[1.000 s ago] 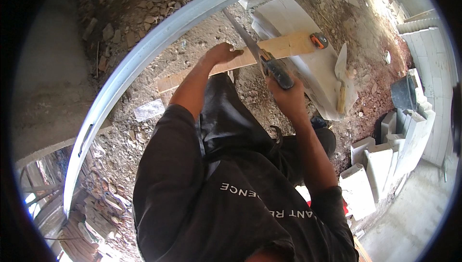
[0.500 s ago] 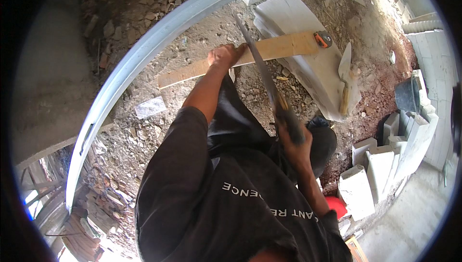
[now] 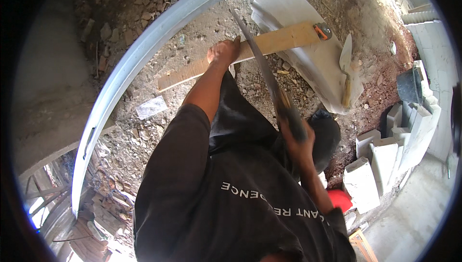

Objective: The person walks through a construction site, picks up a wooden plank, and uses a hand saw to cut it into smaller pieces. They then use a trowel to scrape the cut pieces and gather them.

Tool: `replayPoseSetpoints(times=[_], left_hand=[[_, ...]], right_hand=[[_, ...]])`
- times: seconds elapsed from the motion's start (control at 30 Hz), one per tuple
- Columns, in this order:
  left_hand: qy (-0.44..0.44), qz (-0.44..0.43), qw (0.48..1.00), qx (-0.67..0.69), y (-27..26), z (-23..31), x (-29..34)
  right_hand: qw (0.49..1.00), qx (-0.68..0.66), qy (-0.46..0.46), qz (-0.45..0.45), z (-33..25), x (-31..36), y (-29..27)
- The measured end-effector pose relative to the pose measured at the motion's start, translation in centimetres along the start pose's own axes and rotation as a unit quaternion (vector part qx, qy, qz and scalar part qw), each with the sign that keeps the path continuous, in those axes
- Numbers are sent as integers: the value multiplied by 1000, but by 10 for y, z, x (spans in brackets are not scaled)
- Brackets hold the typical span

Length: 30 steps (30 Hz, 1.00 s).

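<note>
My right hand (image 3: 299, 142) is wrapped round the handle of a hand saw (image 3: 263, 67), whose long blade points away from me and lies across a wooden board (image 3: 284, 38). My left hand (image 3: 224, 51) grips the board just left of the blade, the thumb close to it. The board runs from the rubble on the left to a pale slab (image 3: 308, 65) at the right, where its far end rests. On that end sits an orange and black tape measure (image 3: 323, 31). A trowel (image 3: 346, 65) lies on the slab's right side.
A curved-looking metal bar (image 3: 144, 45) arches past the board on the left. At the right stand white blocks (image 3: 385, 158), a dark bucket (image 3: 409, 87) and a red object (image 3: 340, 199). Rubble and a small pale tile piece (image 3: 151, 107) lie on the ground.
The view has shifted slightly. My left hand still holds the board, and the saw stays across it in my right hand, with little visible difference in its position.
</note>
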State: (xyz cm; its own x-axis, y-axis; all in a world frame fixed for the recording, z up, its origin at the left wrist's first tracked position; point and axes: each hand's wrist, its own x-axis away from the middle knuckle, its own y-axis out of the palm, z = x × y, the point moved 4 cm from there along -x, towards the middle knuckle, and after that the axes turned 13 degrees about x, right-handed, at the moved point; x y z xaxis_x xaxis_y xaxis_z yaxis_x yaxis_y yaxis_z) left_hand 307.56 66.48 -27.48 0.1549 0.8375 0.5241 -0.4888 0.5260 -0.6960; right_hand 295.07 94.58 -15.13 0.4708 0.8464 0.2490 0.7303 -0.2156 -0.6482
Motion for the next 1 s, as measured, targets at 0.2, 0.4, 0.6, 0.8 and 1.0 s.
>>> replayPoseSetpoints(times=[0.2, 0.4, 0.6, 0.8, 1.0], left_hand=[[-21, -8, 1000, -2, 4, -9, 0], [-2, -37, 999, 9, 3, 16, 11], [11, -33, 999, -26, 10, 4, 2], [8, -16, 1000, -16, 14, 5, 1], [-18, -21, 1000, -7, 12, 2, 0]], right_hand=[[995, 79, -61, 8, -5, 11, -15], [999, -34, 10, 23, -4, -51, 22], [998, 46, 47, 20, 15, 64, -32], [998, -21, 56, -3, -3, 30, -13], [996, 65, 52, 23, 1, 64, -25]])
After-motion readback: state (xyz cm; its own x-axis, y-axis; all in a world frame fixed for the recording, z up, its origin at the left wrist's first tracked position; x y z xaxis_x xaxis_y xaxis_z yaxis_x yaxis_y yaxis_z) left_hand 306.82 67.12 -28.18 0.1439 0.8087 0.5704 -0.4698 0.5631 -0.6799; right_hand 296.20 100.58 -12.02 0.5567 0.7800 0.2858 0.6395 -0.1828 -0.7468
